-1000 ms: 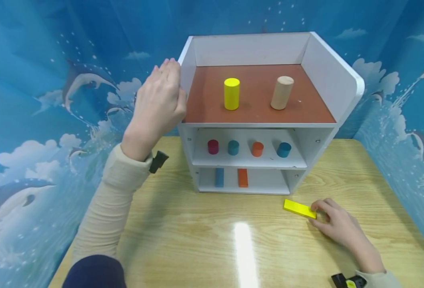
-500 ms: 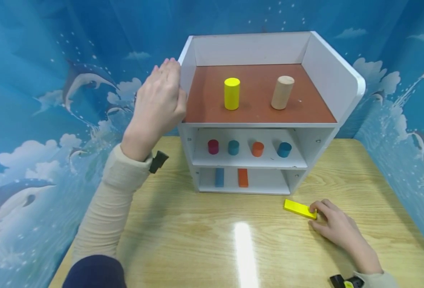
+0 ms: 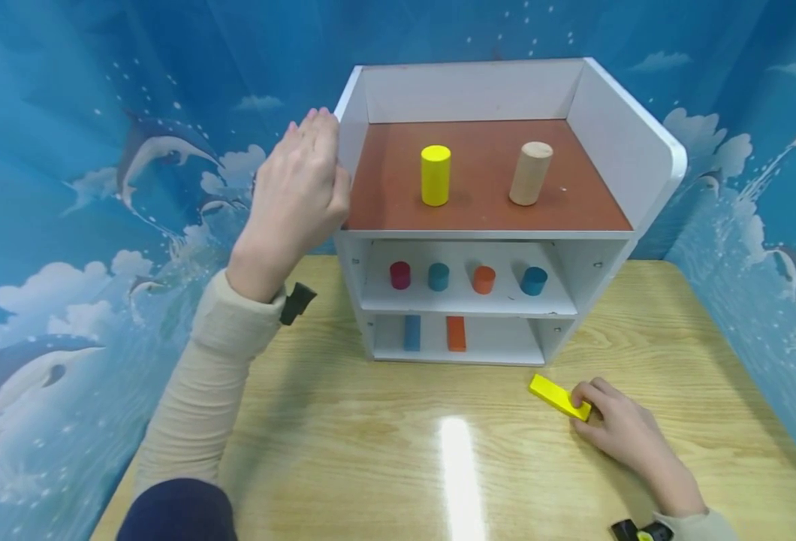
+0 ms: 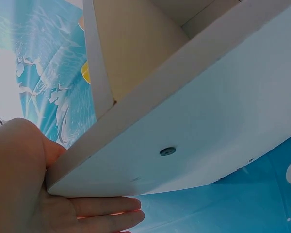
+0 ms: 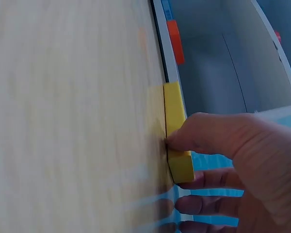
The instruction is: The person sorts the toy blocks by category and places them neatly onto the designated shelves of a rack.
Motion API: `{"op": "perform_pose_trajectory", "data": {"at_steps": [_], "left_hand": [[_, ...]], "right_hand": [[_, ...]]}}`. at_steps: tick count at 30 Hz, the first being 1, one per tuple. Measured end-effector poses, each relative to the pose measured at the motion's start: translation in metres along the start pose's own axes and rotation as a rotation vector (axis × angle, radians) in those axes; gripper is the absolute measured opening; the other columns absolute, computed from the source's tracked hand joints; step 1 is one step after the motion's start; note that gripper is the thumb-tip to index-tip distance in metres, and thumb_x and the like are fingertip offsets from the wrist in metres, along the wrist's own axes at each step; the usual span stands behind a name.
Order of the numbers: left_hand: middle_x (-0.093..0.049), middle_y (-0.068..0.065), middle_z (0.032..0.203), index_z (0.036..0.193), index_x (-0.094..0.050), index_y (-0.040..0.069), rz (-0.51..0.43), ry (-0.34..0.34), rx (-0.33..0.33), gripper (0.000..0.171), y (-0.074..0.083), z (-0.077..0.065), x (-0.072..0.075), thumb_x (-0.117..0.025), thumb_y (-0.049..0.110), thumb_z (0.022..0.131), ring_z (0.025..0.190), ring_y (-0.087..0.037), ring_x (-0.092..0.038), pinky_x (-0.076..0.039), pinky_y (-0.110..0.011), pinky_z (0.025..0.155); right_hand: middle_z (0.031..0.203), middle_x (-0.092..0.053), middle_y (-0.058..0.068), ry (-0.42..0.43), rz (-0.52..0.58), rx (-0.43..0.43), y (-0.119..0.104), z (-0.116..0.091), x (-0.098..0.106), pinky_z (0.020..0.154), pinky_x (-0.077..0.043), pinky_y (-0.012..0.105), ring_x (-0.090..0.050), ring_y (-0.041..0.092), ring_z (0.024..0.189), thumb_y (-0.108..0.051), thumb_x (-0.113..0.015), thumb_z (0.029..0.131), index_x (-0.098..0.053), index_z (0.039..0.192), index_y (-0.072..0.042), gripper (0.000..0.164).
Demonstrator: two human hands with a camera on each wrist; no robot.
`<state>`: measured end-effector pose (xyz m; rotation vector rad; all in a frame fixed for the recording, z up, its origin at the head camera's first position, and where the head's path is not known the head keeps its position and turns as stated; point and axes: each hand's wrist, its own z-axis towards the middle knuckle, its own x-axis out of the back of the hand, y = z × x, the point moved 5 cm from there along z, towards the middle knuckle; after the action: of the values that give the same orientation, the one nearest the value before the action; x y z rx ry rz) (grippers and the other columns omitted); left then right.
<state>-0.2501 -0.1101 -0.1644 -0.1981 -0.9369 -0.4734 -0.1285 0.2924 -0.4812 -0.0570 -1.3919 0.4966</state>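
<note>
In the head view my right hand [image 3: 624,428] pinches the near right end of a flat yellow block [image 3: 552,392], just in front of the shelf unit's lower right corner. The right wrist view shows the thumb on the yellow block [image 5: 174,109] and the fingers at its far side. My left hand [image 3: 296,180] holds the left side panel of the white shelf unit [image 3: 486,235]. In the left wrist view its fingers lie straight along the panel's outer face [image 4: 194,126], with the thumb around the front edge and partly hidden.
On the brown top stand a yellow cylinder [image 3: 435,176] and a plain wooden cylinder [image 3: 530,174]. Several short coloured cylinders, including an orange one [image 3: 483,280], stand on the middle shelf. Below lie a blue block [image 3: 412,333] and an orange block [image 3: 456,333]. The wooden table [image 3: 344,443] extends in front.
My right hand has shifted slightly left with the yellow block, whose near end has swung a little toward me. The left hand stays in place on the side panel.
</note>
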Motion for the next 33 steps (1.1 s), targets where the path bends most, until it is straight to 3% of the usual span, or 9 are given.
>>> {"op": "perform_pose_trajectory", "data": {"at_steps": [14,33], "left_hand": [[-0.040,-0.023,0.151,0.145,-0.040,-0.008,-0.002,0.008,-0.007,0.051,0.000,0.000,0.001,-0.033,0.015,0.101,0.143,-0.031,-0.035,-0.022,-0.040,0.119],[-0.041,-0.024,0.150,0.145,-0.040,-0.009,-0.006,0.014,-0.007,0.051,0.000,0.000,0.000,-0.031,0.016,0.101,0.143,-0.031,-0.035,-0.022,-0.040,0.119]], "right_hand": [[0.074,-0.046,-0.012,-0.020,0.007,0.011,-0.027,-0.002,-0.008,0.045,-0.033,0.021,-0.039,0.004,0.059,-0.018,-0.083,0.070,-0.056,0.085,-0.025,0.032],[0.081,-0.061,-0.008,0.185,0.014,-0.039,-0.065,0.003,0.026,0.037,-0.028,0.021,-0.035,0.003,0.051,-0.016,-0.081,0.070,-0.063,0.087,-0.022,0.026]]}}
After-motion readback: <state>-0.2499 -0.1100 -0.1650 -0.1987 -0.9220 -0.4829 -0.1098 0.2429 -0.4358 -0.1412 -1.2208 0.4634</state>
